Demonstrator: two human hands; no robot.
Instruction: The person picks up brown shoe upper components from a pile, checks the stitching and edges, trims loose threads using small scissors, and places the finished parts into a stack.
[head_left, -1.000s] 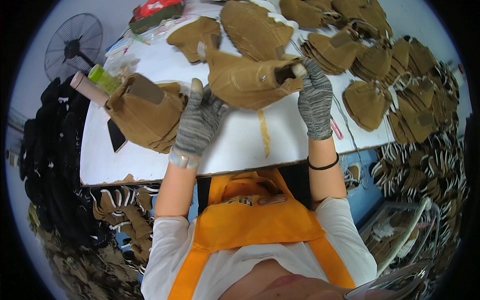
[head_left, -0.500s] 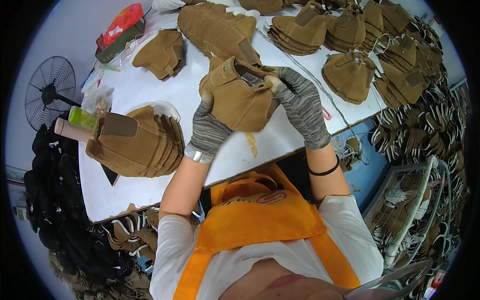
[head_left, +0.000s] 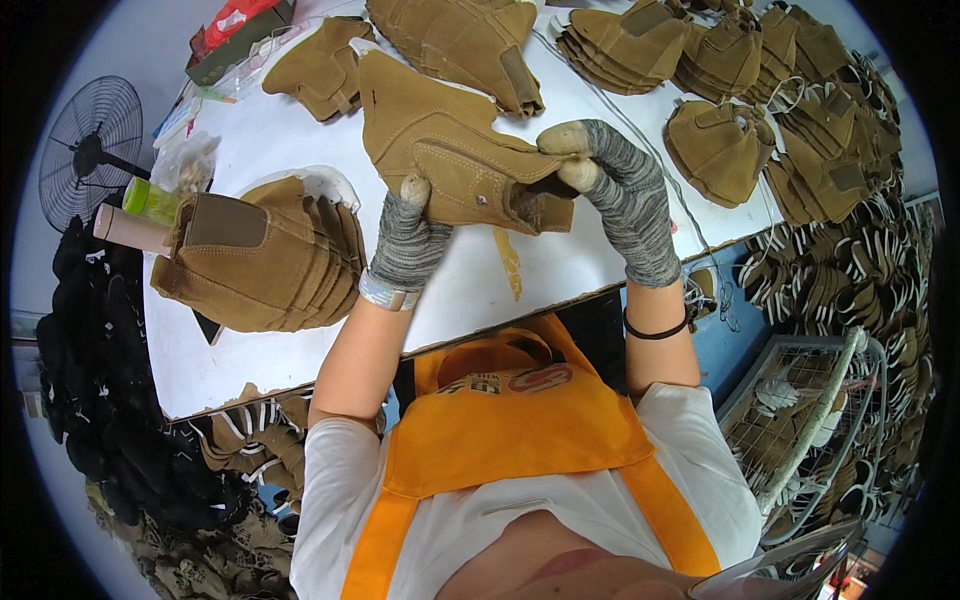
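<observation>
A left hand (head_left: 408,242) and a right hand (head_left: 625,200), both gloved in grey knit, grasped a brown suede-like shoe upper (head_left: 450,150) above a white-topped table (head_left: 450,295).

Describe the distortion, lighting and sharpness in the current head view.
Head view: black corners frame the curved fisheye picture; the white tabletop is brightly lit; stitching on the held tan suede shoe upper and the knit of the grey-gloved left hand and grey-gloved right hand look clear; the black fabric-like pile at left is too dark for much detail.
</observation>
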